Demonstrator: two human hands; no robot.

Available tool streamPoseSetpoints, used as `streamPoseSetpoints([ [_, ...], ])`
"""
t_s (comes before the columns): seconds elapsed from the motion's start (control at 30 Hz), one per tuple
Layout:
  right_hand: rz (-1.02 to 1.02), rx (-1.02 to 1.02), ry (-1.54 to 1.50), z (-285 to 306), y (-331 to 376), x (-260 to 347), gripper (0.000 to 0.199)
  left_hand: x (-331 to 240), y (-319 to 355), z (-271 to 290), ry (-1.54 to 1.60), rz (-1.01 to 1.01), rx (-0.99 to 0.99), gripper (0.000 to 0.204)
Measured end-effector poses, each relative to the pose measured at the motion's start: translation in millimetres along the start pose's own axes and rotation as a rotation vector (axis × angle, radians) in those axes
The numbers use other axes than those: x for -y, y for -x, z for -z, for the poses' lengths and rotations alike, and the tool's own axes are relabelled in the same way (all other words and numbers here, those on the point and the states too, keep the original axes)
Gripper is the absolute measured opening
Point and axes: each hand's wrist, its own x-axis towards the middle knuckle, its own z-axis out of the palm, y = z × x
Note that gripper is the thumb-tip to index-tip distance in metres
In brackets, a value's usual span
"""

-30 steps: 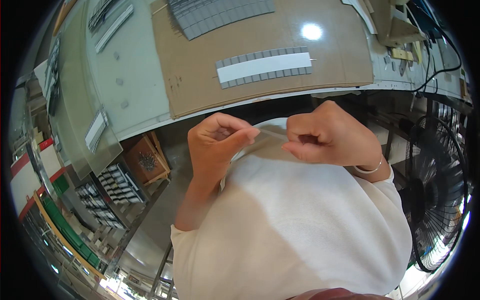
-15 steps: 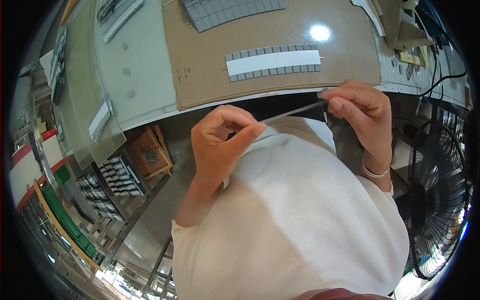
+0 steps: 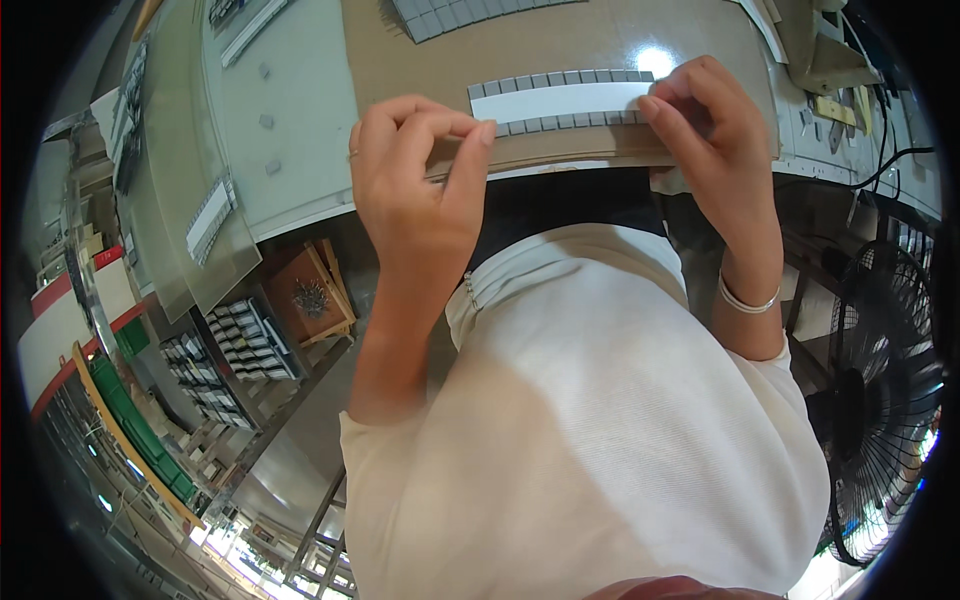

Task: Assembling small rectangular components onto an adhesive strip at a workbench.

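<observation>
My left hand point(image 3: 415, 175) and my right hand point(image 3: 715, 140) are raised to the near edge of the workbench. Each pinches one end of a thin tan strip point(image 3: 560, 155) stretched level between them. The strip runs along the front edge of a brown cardboard sheet point(image 3: 420, 60). Just behind it on the cardboard lies a white strip lined with small grey squares point(image 3: 555, 102) on both long sides. My right fingertips touch that white strip's right end. A thin bracelet point(image 3: 748, 300) circles my right wrist.
More grey square pieces point(image 3: 450, 12) lie at the far edge of the cardboard. A pale green mat point(image 3: 290, 130) covers the bench at left. Below left are a wooden box point(image 3: 310, 295) and racks of trays point(image 3: 235, 340). A black fan point(image 3: 885, 400) stands at right, with cables above it.
Both hands have risen from my chest to the bench edge and moved apart, pulling the thin strip out straight between them.
</observation>
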Motion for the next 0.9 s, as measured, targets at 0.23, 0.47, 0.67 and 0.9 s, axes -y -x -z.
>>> streamPoseSetpoints([
  [0.23,0.062,0.093,0.359,-2,-4,2,0.013,-1,-3,-4,-0.019,0.073,0.062,0.009],
  [0.47,0.162,0.057,0.456,-4,-5,2,0.013,-8,-6,-5,-0.051,0.118,0.105,0.012],
  [0.67,0.186,0.013,0.742,-2,-2,16,0.016,-15,-10,-1,-0.433,-0.17,0.073,0.018],
  [0.9,0.292,-0.044,0.701,31,21,-5,0.026,-16,-7,-5,-0.425,-0.322,0.16,0.03],
])
